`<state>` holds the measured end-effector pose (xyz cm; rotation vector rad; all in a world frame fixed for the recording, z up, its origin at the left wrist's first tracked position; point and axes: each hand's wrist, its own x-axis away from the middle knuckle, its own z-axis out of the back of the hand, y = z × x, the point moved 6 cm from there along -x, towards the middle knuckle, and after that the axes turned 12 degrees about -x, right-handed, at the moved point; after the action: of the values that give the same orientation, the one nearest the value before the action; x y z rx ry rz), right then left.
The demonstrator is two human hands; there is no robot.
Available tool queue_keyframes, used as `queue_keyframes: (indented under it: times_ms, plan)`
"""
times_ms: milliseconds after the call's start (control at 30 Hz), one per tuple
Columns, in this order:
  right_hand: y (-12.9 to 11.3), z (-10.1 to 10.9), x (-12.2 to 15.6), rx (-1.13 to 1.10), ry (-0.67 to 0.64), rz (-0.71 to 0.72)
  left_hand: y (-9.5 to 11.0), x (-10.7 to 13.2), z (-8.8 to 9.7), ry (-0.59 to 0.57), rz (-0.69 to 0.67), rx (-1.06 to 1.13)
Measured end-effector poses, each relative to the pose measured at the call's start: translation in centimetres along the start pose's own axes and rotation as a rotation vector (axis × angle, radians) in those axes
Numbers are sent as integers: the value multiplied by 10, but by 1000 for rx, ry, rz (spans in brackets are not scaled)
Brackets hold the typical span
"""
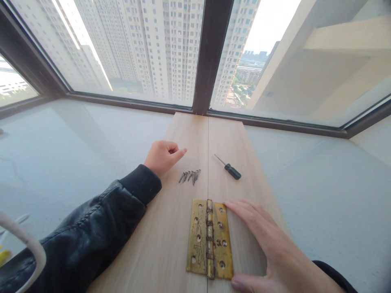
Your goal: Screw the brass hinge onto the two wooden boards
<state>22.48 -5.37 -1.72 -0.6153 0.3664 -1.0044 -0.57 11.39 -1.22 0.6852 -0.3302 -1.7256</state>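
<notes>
A worn brass butt hinge (200, 240) lies opened flat on the pale wooden boards, its knuckle running along the seam between them. At its right leaf, my right hand (271, 244) has the thumb at the lower corner and a forefinger at the upper corner, gripping it by that edge. My left hand (163, 156) is closed in a loose fist just above the left board, thumb pointing right, and nothing shows in it. Near it lie several screws (190, 176) in a small row. A screwdriver (232, 171) with a black handle rests on the right board.
The two wooden boards (180, 130) lie side by side on a pale sill (100, 134) and reach the dark window frame (200, 73). A white curved cable or tube (38, 252) stands at the lower left, beside a partly visible yellow item (4, 256).
</notes>
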Motion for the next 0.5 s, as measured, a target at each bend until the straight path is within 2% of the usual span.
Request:
queue_keyframes:
  times_ms: [500]
  plan:
    - [-5,0,1,54,57,106,1,1,-2,-53,-23,-32]
